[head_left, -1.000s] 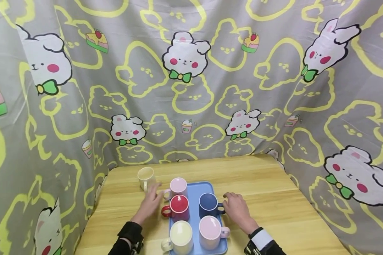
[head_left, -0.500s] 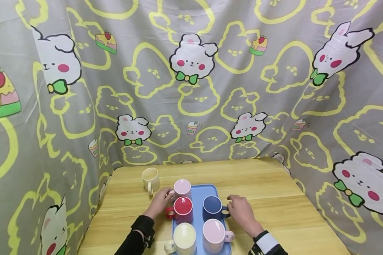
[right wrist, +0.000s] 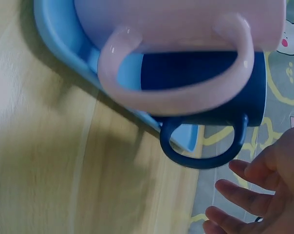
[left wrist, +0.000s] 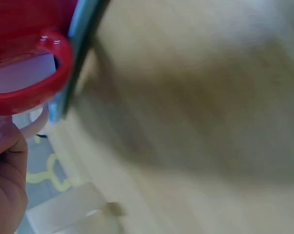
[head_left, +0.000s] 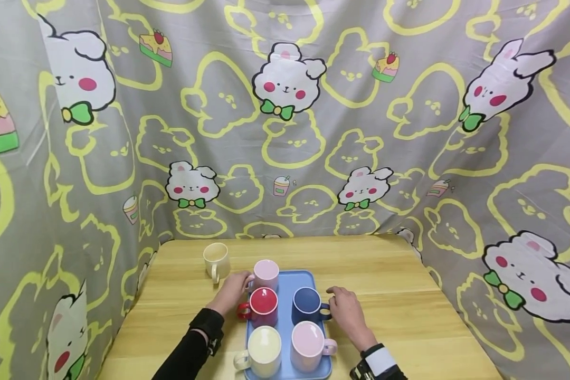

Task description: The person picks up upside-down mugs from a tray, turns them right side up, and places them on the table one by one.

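Note:
On a blue tray stand several mugs. My left hand is at the far-left pink mug, fingers pinching its handle; the fingertips are partly hidden. Just nearer to me is a red mug, its handle looming large in the left wrist view. My right hand hovers beside the navy mug, fingers relaxed and spread close to its handle, holding nothing. A near pink mug and a pale yellow mug fill the tray's front.
A cream mug stands off the tray at the table's back left, handle toward me. The wooden table extends to the right of the tray. Grey cartoon-print curtains enclose the table at the back and sides.
My left hand has moved from beside the cream mug rightward to the far pink mug and taken its handle. The right hand stays by the navy mug. The head view has shifted slightly.

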Tool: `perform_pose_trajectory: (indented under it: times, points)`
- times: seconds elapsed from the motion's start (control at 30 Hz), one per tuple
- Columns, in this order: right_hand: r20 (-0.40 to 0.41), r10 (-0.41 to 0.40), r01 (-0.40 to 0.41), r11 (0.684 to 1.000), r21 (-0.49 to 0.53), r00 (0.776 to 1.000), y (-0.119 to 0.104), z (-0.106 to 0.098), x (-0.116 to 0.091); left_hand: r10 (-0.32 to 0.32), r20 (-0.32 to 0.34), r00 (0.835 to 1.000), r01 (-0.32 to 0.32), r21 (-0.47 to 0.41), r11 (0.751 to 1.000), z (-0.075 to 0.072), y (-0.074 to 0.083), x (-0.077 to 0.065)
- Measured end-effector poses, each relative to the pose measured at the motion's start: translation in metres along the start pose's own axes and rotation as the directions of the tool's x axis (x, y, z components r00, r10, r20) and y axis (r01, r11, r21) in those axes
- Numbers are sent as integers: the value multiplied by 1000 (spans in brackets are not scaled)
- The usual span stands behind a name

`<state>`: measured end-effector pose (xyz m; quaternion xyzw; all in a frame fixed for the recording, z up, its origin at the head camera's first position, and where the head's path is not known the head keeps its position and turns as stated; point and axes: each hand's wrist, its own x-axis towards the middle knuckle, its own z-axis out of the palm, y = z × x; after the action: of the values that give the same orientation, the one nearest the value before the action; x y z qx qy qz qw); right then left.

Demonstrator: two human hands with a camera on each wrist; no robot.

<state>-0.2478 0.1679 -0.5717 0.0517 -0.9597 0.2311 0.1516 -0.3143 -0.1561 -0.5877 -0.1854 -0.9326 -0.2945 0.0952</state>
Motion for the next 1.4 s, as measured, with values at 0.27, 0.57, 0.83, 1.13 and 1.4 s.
perform_pose_trajectory:
  times: [0.27,0.57,0.83,1.13,1.4]
  points:
    - [-54,-3,4,1000,9,999,-7,2,2,31,-121,992,-32,-6,999,-23,18,21]
    - [-82,-49,57,995,87,995,-26,-4,5,-313,-117,943,205,-537,818,-36,47,16]
    - [-38,-13,20,982,189,999,-44,-4,-1,-425,57,903,226,-905,359,-35,67,2]
    - [-21,-97,98,928,359,995,-80,-14,3,-327,252,911,211,-965,-156,-35,85,-13]
    - [112,-169,67,791,608,979,-115,-13,11,-110,403,908,275,-774,-571,-31,91,-20]
